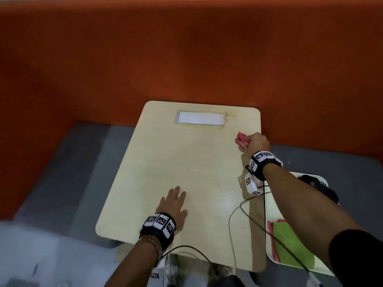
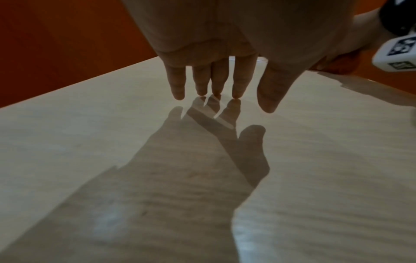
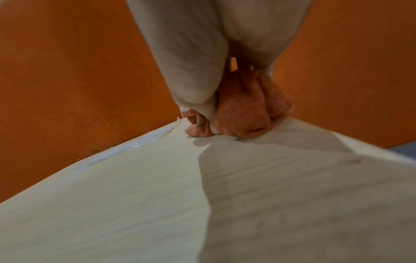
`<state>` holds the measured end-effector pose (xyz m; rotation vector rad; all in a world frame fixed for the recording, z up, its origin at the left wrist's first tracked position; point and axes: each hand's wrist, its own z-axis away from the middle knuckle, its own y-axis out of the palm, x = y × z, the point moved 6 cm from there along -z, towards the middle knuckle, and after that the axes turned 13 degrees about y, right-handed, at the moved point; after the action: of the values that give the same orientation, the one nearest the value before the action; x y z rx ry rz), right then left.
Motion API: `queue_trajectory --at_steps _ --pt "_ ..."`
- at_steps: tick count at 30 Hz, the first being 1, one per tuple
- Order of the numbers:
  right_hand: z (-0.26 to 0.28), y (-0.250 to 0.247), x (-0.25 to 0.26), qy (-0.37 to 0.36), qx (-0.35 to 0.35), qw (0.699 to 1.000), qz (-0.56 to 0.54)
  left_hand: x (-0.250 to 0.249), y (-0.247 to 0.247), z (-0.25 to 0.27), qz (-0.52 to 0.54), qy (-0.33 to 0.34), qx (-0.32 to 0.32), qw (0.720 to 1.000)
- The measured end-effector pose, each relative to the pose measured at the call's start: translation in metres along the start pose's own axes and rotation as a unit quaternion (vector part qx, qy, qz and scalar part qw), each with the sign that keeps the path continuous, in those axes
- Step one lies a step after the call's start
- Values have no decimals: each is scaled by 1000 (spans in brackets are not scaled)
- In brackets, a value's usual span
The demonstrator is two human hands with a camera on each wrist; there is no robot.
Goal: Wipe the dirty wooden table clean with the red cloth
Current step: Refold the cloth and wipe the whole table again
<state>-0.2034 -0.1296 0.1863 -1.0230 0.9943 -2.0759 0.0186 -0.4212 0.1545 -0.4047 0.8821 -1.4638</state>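
Wooden table (image 1: 165, 162): broad bare centre open to passage. Obstructions: left hand (image 1: 174, 206) flat near the front edge; right hand (image 1: 258, 142) with red cloth (image 1: 241, 139) at the right edge; white label (image 1: 200, 118) at the far edge; cables (image 1: 234, 214) trailing across the near right corner.

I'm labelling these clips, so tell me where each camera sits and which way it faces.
Head: on the head, looking down at table, both hands, forearms.
Left wrist: along the flat left hand at the tabletop.
Right wrist: along the right hand gripping cloth at the far edge.
Shared: all show the table.
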Motion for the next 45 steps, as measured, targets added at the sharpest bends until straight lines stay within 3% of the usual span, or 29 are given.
queue_trajectory --at_steps 4,10,13,16,18,20,24,29,32,37,40,45 --pt "41 23 42 -57 5 997 60 25 -3 17 32 -23 -39 998" --pt "136 125 116 -187 35 972 140 55 -19 27 49 -38 -98 993" --pt "195 177 122 -238 74 956 154 71 -23 24 57 -44 -102 992" --pt "249 195 111 -285 121 936 166 88 -27 20 79 -54 -100 990" --pt "252 185 103 -290 144 932 162 102 -28 22 76 -70 -95 990" --pt "222 169 97 -257 149 942 156 118 -30 25 70 -85 -93 990" --pt "147 129 118 -142 39 985 92 160 -34 41 89 -100 -84 987" --pt "112 152 183 -82 -7 993 90 211 -28 73 80 -96 -94 988" --pt "119 189 246 -125 -12 987 102 236 -15 89 98 -96 -101 985" --pt "187 235 325 -235 13 965 115 264 5 110 127 -97 -105 982" --pt "232 274 326 -277 54 949 141 276 2 118 114 -103 -105 983" --pt "319 310 274 -391 78 899 180 280 -24 115 112 -76 -158 978"
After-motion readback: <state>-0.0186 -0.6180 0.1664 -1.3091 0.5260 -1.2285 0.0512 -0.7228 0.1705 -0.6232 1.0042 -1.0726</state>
